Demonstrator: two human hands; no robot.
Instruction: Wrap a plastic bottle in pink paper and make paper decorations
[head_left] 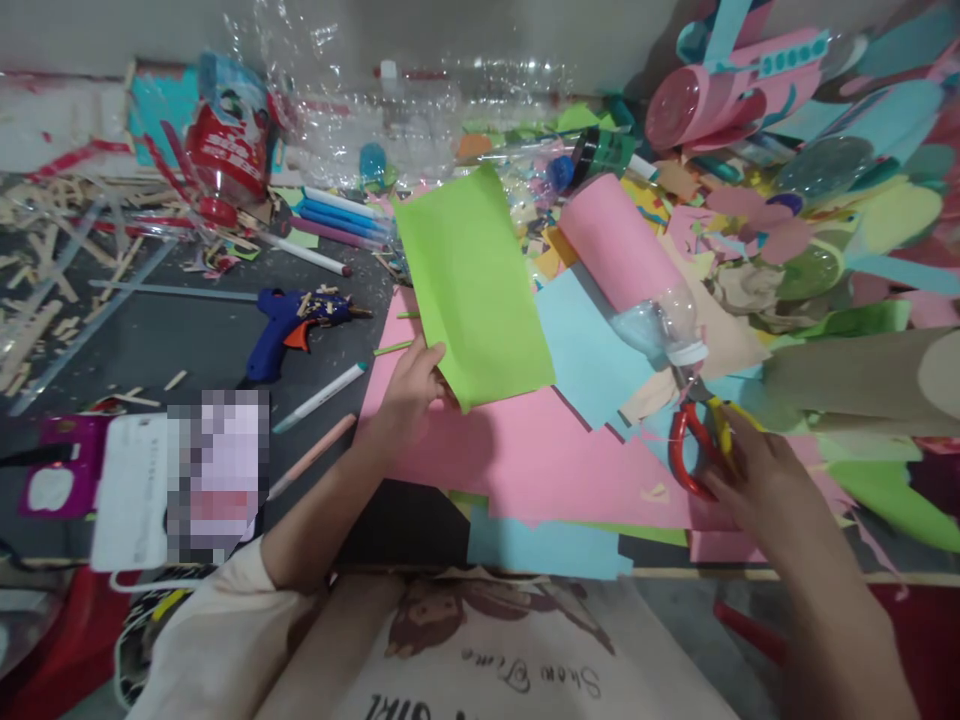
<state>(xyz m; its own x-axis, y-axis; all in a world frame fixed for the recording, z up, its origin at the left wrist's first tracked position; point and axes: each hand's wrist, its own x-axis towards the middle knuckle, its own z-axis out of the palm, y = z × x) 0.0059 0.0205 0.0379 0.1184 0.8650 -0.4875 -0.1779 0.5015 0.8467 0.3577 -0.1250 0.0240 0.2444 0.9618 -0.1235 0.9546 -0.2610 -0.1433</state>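
A sheet of green paper (474, 290) is held up by its lower left edge in my left hand (412, 385), fingers partly behind it. On the right, my right hand (750, 460) is at a pair of scissors (686, 450) with red and yellow handles, its fingers on the yellow side. The blades lie partly hidden near the neck of a plastic bottle (637, 260) wrapped in pink paper. Beneath both hands spread pink paper (525, 460) and light blue paper (592, 345).
A blue glue gun (281, 325) lies left, near markers (321, 397) and scattered wooden sticks (45, 250). A phone (225, 465) and a white power bank-like box (133, 492) sit at the front left. Paper-covered bottles (739, 100) crowd the right. A red-labelled bottle (229, 140) stands behind.
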